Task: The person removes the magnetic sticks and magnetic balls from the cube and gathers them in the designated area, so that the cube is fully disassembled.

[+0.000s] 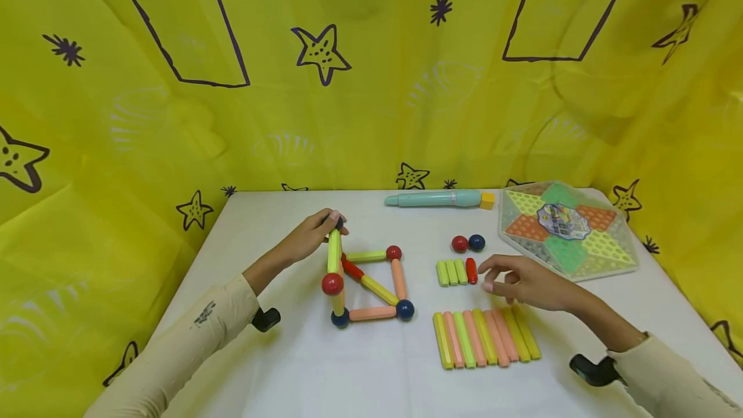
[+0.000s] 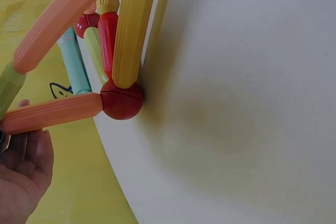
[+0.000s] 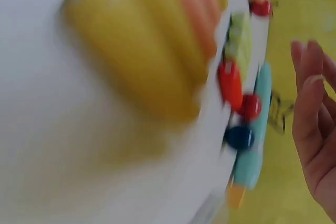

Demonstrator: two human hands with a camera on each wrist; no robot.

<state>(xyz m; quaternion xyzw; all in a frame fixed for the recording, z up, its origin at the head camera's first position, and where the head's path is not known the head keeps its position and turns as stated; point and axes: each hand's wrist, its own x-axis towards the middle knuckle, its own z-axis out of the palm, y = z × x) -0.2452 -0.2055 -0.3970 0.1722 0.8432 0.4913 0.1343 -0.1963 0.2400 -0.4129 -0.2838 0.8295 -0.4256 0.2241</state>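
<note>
My left hand [image 1: 306,238] grips a dark blue ball [image 1: 339,224] at the top far corner of a frame built from coloured sticks and balls. A green stick [image 1: 333,250] runs from that corner to a red ball [image 1: 333,284] nearer me. The frame's base has pink, green, red and yellow sticks, with a large blue ball [image 1: 405,309] at its near right corner. To the right, my right hand [image 1: 531,282] hovers with loosely bent fingers and nothing in them. Its fingertips are close beside a short red stick [image 1: 472,271], which lies by several short green sticks [image 1: 451,273].
A row of long yellow, pink and green sticks [image 1: 484,338] lies in front of the right hand. Behind are a loose red ball [image 1: 460,244], a blue ball [image 1: 477,242], a teal pen-shaped thing [image 1: 432,199] and a patterned hexagonal board [image 1: 586,253]. Yellow cloth [image 1: 371,115] surrounds the white table [image 1: 302,373].
</note>
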